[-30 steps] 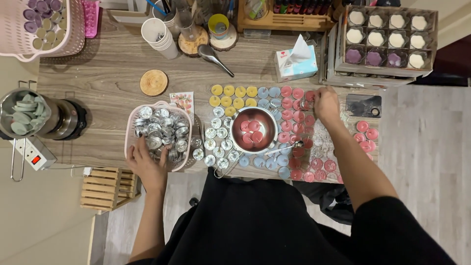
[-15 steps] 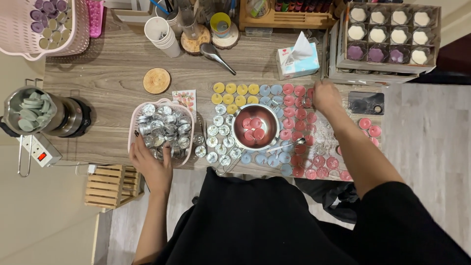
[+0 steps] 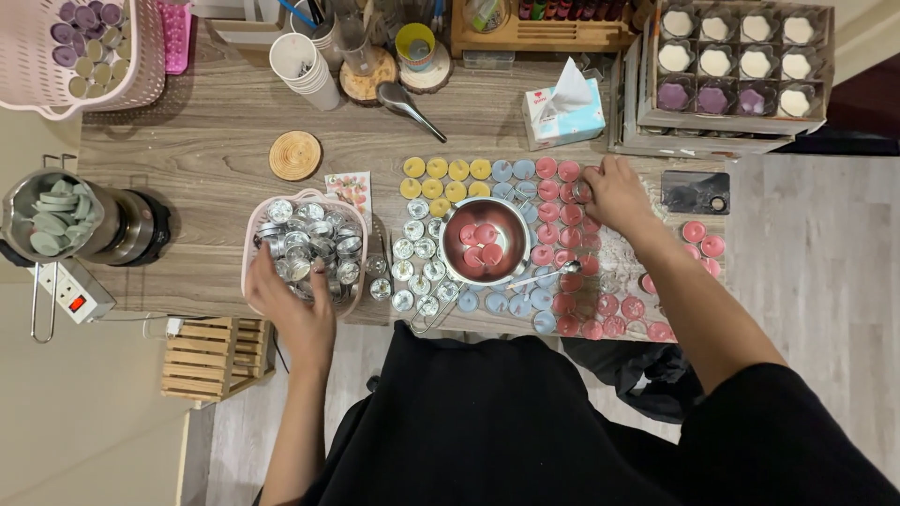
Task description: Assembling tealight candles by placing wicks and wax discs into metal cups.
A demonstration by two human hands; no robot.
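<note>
Your left hand [image 3: 298, 314] rests on the near rim of the pink basket [image 3: 255, 236], fingers spread loosely over the empty metal tealight cups [image 3: 309, 245] heaped inside it; the hand grips nothing that shows. The basket sits at the worktop's [image 3: 206, 141] near edge, left of the middle.

Your right hand [image 3: 617, 192] is over the rows of filled tealights towards the right side of the worktop, fingers pinched together on a small metal cup [image 3: 582, 192] among the pink tealights [image 3: 561, 201].

Between your hands stands a steel bowl [image 3: 450, 245] holding several pink wax discs [image 3: 482, 244], with loose empty cups on the worktop just left of it. Yellow tealights [image 3: 445, 171] lie in a row just beyond the bowl, pale blue ones [image 3: 513, 171] beside them and more along the near edge.

Towards the far edge sit a round wooden coaster [image 3: 294, 155], a stack of paper cups [image 3: 302, 66] and a tissue box [image 3: 564, 112]. At the left edge a metal pot [image 3: 23, 201] holds grey-green wax discs [image 3: 54, 220].
</note>
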